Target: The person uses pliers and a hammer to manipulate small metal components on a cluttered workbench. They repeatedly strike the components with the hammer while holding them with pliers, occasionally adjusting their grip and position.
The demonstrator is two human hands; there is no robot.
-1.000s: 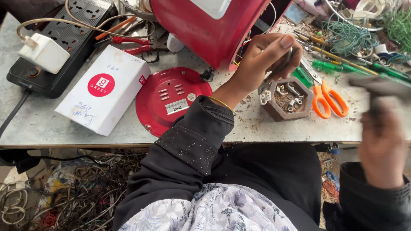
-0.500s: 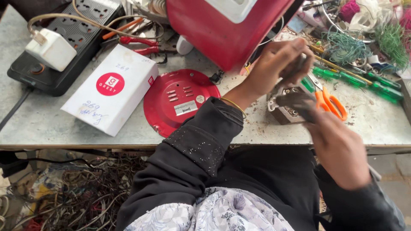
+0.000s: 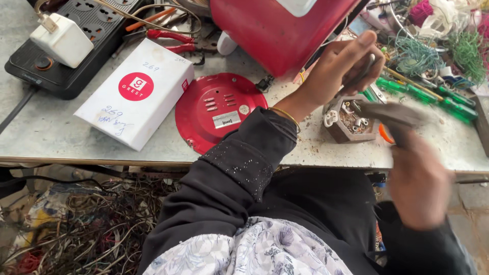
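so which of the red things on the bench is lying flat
The round red base plate, flat on the bench between the white box and the left hand's sleeve. The big red appliance body stands tilted behind it; the red-handled pliers are slim.

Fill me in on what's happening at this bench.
A person sits at a cluttered worktable. The left hand reaches beside a red appliance body and holds a thin dark tool. The right hand, blurred, holds a dark tool over a small box of parts. A round red base plate lies detached on the table next to a white box.
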